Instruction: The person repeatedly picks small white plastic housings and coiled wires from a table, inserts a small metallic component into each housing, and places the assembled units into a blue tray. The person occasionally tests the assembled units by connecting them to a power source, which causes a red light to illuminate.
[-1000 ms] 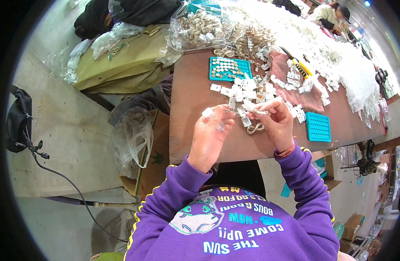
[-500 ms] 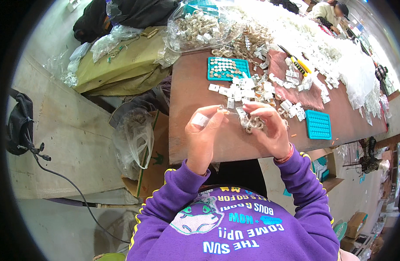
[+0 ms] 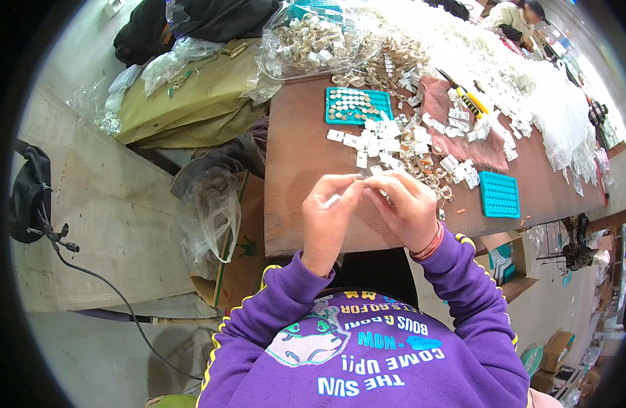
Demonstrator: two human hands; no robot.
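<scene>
My left hand [image 3: 326, 221] is closed over the near part of the table, thumb and forefinger pinched. A small white rectangular piece [image 3: 332, 201] shows tucked inside its fingers. My right hand [image 3: 407, 209] meets it, its fingertips pressed close to the left ones. Whatever sits between the fingertips is too small and too covered to make out. Just beyond the hands lies a pile of small white plastic pieces [image 3: 384, 144]. Beside it are coiled beige wires [image 3: 441, 185] with loops and small metal ends.
A teal tray [image 3: 337, 119] part filled with round metal discs lies at the back. Another teal tray [image 3: 499, 195] is on the right. Yellow-handled pliers [image 3: 473, 103] rest on a pink cloth [image 3: 435, 102]. A plastic bag of parts [image 3: 320, 47] stands at the far left; a person [image 3: 514, 24] sits far right.
My right hand has moved left, away from the coiled wires, and now touches my left fingertips. Its fingers have closed from a spread grip. My left hand has shifted slightly.
</scene>
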